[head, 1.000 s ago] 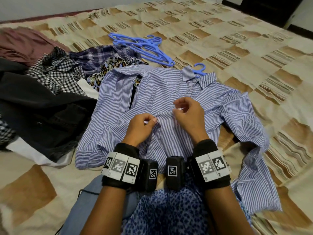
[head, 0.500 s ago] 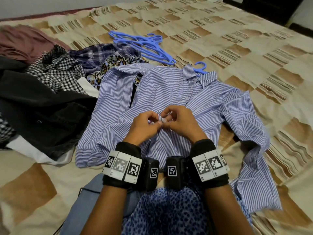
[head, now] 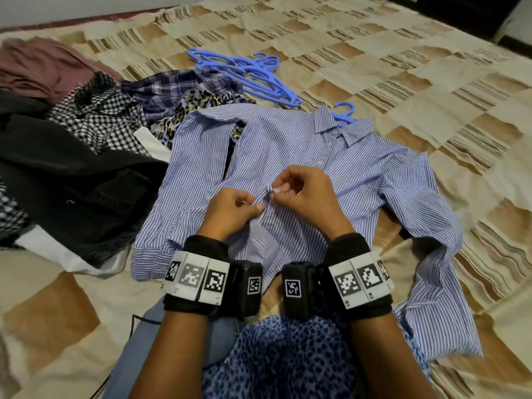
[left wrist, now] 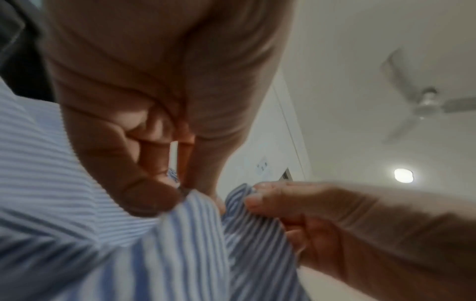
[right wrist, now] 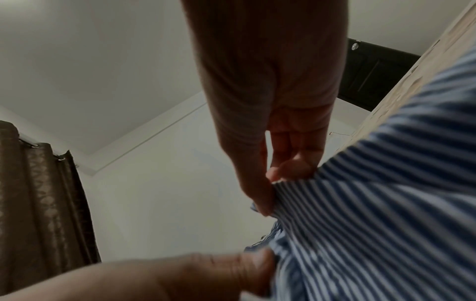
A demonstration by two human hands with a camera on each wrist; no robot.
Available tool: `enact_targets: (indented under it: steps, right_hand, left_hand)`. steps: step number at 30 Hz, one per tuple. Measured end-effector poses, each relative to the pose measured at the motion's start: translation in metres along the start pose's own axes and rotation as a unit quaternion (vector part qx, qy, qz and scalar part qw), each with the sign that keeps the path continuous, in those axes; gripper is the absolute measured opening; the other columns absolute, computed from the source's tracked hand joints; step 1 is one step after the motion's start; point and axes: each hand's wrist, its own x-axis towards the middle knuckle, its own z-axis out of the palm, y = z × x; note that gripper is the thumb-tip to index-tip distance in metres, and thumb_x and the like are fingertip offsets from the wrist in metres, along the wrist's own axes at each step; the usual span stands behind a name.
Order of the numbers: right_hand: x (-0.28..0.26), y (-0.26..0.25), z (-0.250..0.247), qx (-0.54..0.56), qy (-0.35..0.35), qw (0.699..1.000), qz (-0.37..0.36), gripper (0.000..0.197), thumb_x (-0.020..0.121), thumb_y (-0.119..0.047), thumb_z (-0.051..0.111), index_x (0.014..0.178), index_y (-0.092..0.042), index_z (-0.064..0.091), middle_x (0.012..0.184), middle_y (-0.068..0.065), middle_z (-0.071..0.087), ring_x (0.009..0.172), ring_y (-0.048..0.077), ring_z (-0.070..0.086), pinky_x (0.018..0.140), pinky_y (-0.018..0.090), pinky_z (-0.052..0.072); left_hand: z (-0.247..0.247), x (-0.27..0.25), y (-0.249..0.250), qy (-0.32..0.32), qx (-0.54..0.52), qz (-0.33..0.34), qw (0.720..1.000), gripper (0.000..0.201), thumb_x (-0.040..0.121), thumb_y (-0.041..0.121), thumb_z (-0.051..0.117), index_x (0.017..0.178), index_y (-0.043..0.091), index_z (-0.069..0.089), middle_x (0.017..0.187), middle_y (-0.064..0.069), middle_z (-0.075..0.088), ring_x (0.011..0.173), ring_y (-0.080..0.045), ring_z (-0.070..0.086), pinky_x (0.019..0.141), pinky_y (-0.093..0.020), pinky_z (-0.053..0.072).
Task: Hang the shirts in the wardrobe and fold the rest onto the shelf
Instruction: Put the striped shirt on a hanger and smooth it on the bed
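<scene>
A blue-and-white striped shirt (head: 288,151) lies front up on the bed, collar away from me, with a blue hanger hook (head: 344,110) poking out of the collar. My left hand (head: 233,208) and right hand (head: 299,194) meet at the middle of the shirt's front. Each pinches an edge of the button placket. In the left wrist view the left hand (left wrist: 165,195) grips a fold of the striped shirt (left wrist: 180,254). In the right wrist view the right hand (right wrist: 268,193) pinches the striped shirt (right wrist: 373,224) at its edge.
A pile of blue hangers (head: 244,76) lies beyond the shirt. At the left sit a checked shirt (head: 98,119), a plaid shirt (head: 172,90), a leopard-print garment (head: 198,105), a black garment (head: 72,182) and a maroon one (head: 37,70). The patchwork bedspread (head: 403,67) stretches to the right.
My hands were apart on the shirt front a second ago. They came together at the placket and now both pinch it a little higher up.
</scene>
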Motion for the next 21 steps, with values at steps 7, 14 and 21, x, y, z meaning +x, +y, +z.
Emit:
enact_targets:
  steps: [7,14,21]
  right_hand:
    - [-0.0020,0.0014,0.0070,-0.047,-0.048,0.997,0.030,0.017,0.071,0.003,0.070,0.073,-0.013,0.064,0.063,-0.005,0.057,0.058,0.007,0.055,0.056,0.009,0.043]
    - [-0.0032,-0.0032,0.0040,0.007,-0.087,0.995,0.048,0.017,0.071,0.001,0.076,0.079,-0.010,0.065,0.067,-0.002,0.061,0.058,0.001,0.056,0.058,0.010,0.048]
    - [-0.0023,-0.0027,0.0042,0.034,-0.070,0.995,0.062,0.016,0.075,0.004,0.071,0.074,-0.011,0.065,0.064,-0.005,0.060,0.058,0.004,0.059,0.061,0.013,0.052]
  left_hand:
    - [0.0004,-0.0044,0.0103,0.015,-0.118,0.039,0.992,0.017,0.085,-0.008,0.059,0.095,0.006,0.060,0.065,-0.001,0.055,0.044,0.005,0.055,0.048,-0.012,0.049]
    - [0.0004,-0.0022,0.0090,0.012,-0.113,0.028,0.993,0.028,0.081,-0.004,0.066,0.108,-0.001,0.061,0.078,-0.007,0.062,0.072,-0.016,0.061,0.062,-0.022,0.054]
    - [0.0032,-0.0003,0.0087,0.035,-0.098,0.030,0.994,0.027,0.076,0.002,0.073,0.099,0.008,0.062,0.078,-0.005,0.061,0.077,-0.020,0.060,0.067,-0.029,0.052]
